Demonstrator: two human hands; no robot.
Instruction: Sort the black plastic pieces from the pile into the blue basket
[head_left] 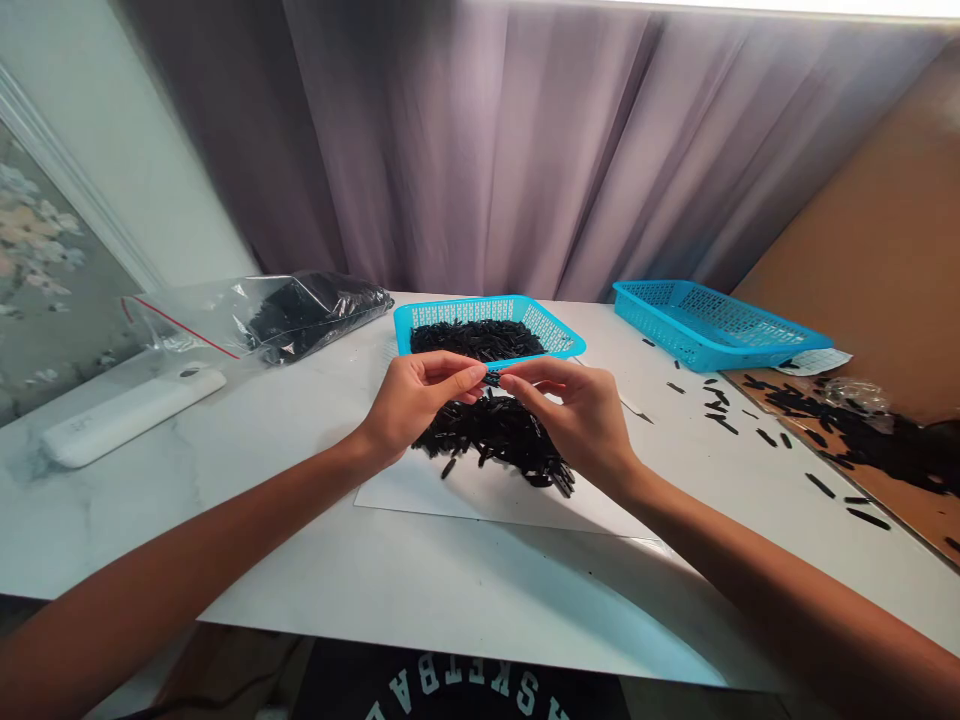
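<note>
Between the fingertips of my left hand point(415, 396) and my right hand point(576, 405) is a small black piece point(491, 379), pinched from both sides. Both hands are closed on it, above a heap of loose black pieces point(495, 430) that lies on a white sheet point(450, 495). Just behind the hands stands a blue basket point(562, 342) holding many more black pieces point(480, 339). My fingers hide part of the held piece and part of the heap.
At the back right is a second blue basket point(720, 338). Scattered black pieces point(720, 405) lie near it, with a larger pile point(885, 440) on a brown surface. On the left are a clear bag of black pieces point(300, 310) and a white device point(135, 415).
</note>
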